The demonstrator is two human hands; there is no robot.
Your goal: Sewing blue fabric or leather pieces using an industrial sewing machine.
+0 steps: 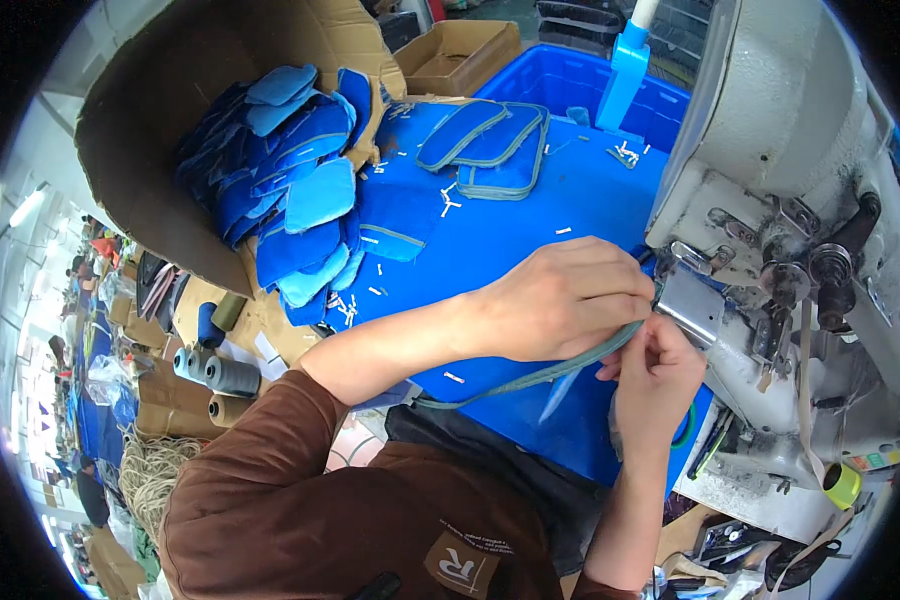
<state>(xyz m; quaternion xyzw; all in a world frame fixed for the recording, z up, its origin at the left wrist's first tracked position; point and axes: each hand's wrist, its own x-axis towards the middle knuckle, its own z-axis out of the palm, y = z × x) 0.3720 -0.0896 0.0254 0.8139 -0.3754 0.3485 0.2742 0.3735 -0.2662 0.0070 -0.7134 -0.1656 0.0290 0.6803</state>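
My left hand (570, 300) reaches across from the left, fingers bent and closed over the end of a grey-green binding strip (540, 376). My right hand (660, 375) pinches at the same strip, thumb and fingertip together; the exact grip is partly hidden. Both hands are beside the shiny metal plate (692, 305) of a grey-white sewing machine (770, 110). From the hands the strip trails left and down toward the near table edge. A pale blue pointed piece (560, 393) shows below it, partly covered.
A cardboard box (160, 130) lies tipped at left, spilling blue fabric pieces (310, 195). Several bound blue pieces (500, 150) lie on the blue tabletop (600, 190) among white scraps. Thread cones (232, 376) stand left. Behind is a blue crate (570, 75); a green ring-shaped handle (686, 427) lies near my right wrist.
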